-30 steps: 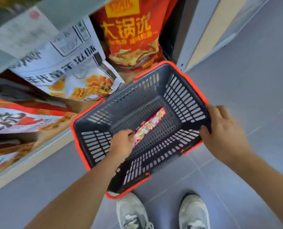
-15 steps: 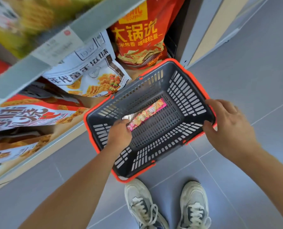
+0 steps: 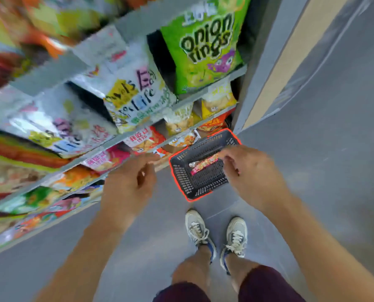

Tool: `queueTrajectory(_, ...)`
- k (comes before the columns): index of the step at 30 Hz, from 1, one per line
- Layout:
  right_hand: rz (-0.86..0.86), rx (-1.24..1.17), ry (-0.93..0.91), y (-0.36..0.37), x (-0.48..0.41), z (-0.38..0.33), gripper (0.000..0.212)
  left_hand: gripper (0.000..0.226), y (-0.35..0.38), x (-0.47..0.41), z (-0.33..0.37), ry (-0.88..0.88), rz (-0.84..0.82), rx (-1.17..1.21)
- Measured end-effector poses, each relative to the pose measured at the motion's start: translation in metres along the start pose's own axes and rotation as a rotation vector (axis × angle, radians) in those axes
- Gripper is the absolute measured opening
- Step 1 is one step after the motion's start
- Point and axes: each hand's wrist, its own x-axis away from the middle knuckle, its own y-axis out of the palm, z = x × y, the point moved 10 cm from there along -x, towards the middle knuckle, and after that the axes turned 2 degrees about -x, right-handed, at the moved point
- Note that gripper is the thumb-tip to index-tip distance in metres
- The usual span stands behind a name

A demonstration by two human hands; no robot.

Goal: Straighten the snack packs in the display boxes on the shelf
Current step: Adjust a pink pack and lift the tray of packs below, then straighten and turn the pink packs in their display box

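Stepping forward risks kicking the basket [image 3: 181, 182] at 12 o'clock, snack pack [image 3: 203, 165] lying inside — it sits just ahead of your shoes [image 3: 199, 229]. Left hand [image 3: 129, 184] and right hand [image 3: 251, 171] hang loose, empty; shelf packs [image 3: 138, 99] at 10 o'clock, blurred.

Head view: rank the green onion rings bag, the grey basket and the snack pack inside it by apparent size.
1. onion rings bag, largest, though nearer the camera.
2. basket, farther off, near the floor.
3. snack pack in it, clearly smallest.
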Motion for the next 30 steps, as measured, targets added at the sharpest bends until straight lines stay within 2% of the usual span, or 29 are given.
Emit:
queueTrajectory(6,0.164,-0.238,-0.185,-0.149,-0.007,-0.148,0.020,0.020,-0.212,0.041,0.125,0.180,0.378,0.069)
queueTrajectory(12,0.373,-0.336,-0.403,-0.267,-0.006,-0.258,0.021,0.021,-0.361,0.074,0.197,0.358,0.643,-0.079)
queueTrajectory(18,0.473,-0.367,-0.579,-0.330,-0.024,-0.355,0.024,0.021,-0.459,0.078,0.225,0.453,0.796,-0.210)
queueTrajectory(26,0.553,-0.387,-0.775,-0.370,-0.060,-0.472,0.031,0.024,-0.564,0.043,0.238,0.523,0.993,-0.353)
queueTrajectory(30,0.539,-0.286,-0.799,-0.368,-0.087,-0.527,0.038,0.031,-0.595,0.013,0.228,0.482,0.993,-0.436)
